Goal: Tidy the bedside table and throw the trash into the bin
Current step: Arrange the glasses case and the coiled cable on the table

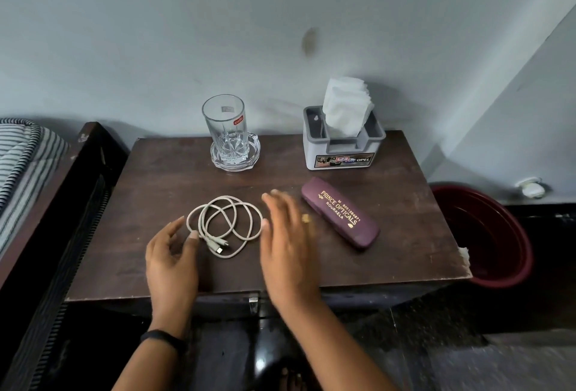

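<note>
A coiled white cable (225, 224) lies on the dark wooden bedside table (389, 253), near its front. My left hand (171, 261) hovers just left of the coil, fingers apart, thumb tip by the cable's plug end. My right hand (288, 241) is flat and spread just right of the coil, blurred, with a ring on one finger. Neither hand holds anything. A maroon spectacle case (341, 217) lies right of my right hand. A dark red bin (492, 235) stands on the floor beside the table's right edge.
An empty drinking glass (225, 129) stands in a glass dish (218, 160) at the table's back. A grey holder (343, 150) with white tissues (346, 107) is at the back right. A bed with striped bedding (21, 160) is on the left. The wall is close behind.
</note>
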`<state>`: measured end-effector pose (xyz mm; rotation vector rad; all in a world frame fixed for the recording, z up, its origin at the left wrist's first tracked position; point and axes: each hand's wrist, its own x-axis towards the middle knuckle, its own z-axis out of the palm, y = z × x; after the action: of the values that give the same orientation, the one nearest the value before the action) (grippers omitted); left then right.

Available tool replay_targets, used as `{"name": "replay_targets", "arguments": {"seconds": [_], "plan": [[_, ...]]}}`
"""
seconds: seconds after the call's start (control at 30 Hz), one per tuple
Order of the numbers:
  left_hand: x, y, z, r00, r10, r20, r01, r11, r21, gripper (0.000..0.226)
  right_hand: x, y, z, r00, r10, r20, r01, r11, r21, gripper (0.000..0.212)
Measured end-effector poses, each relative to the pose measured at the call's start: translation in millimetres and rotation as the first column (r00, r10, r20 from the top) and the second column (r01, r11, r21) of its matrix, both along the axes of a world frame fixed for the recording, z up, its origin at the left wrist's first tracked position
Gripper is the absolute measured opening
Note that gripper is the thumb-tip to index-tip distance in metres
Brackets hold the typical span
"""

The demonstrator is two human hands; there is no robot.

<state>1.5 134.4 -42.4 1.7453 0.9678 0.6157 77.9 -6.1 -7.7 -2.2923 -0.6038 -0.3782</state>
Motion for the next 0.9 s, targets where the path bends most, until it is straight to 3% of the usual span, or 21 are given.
{"name": "replay_targets", "arguments": {"seconds": [0.07, 0.13, 0.2, 0.27, 0.4, 0.5, 0.57, 0.63, 0.7, 0.9], "plan": [[-11, -4, 9, 1.000, 0.019, 0.002, -0.019, 1.000, -0.001, 0.031, 17, -31, 17, 0.991, -0.095, 0.094, 0.111, 0.978, -0.177, 0.047], [-18, -11, 16, 0.999, 0.021, 0.033, -0.021, 1.000, 0.003, 0.028, 38, -63, 18, 0.979, -0.196, 0.057, 0.203, 0.918, -0.339, 0.071], [-24, -24, 27, 0.998, -0.011, 0.059, 0.010, 1.000, 0.022, 0.027, 55, -88, 10, 0.972, -0.232, -0.047, 0.184, 0.866, -0.465, 0.085], [-27, -39, 36, 0.996, -0.047, 0.078, 0.045, 0.999, 0.028, 0.027, 66, -105, 5, 0.975, -0.173, -0.138, 0.077, 0.851, -0.520, 0.077], [-13, -67, 46, 0.967, -0.237, 0.091, 0.222, 0.963, 0.153, 0.029, 79, -128, 6, 0.971, 0.001, -0.238, -0.115, 0.877, -0.466, 0.063], [30, -86, 44, 0.832, -0.543, -0.118, 0.544, 0.752, 0.372, 0.043, 92, -137, 9, 0.948, 0.147, -0.282, -0.262, 0.865, -0.428, 0.065], [65, -99, 42, 0.732, -0.636, -0.244, 0.675, 0.628, 0.387, 0.063, 100, -140, 11, 0.913, 0.192, -0.360, -0.333, 0.860, -0.387, 0.066], [94, -109, 37, 0.698, -0.661, -0.273, 0.713, 0.611, 0.345, 0.073, 105, -141, 13, 0.880, 0.207, -0.428, -0.369, 0.865, -0.340, 0.066], [111, -111, 31, 0.684, -0.677, -0.271, 0.729, 0.619, 0.292, 0.068, 108, -142, 12, 0.863, 0.221, -0.455, -0.391, 0.862, -0.324, 0.066], [115, -115, 20, 0.681, -0.674, -0.287, 0.731, 0.596, 0.333, 0.057, 118, -155, 5, 0.828, 0.278, -0.487, -0.447, 0.852, -0.273, 0.065]]}}
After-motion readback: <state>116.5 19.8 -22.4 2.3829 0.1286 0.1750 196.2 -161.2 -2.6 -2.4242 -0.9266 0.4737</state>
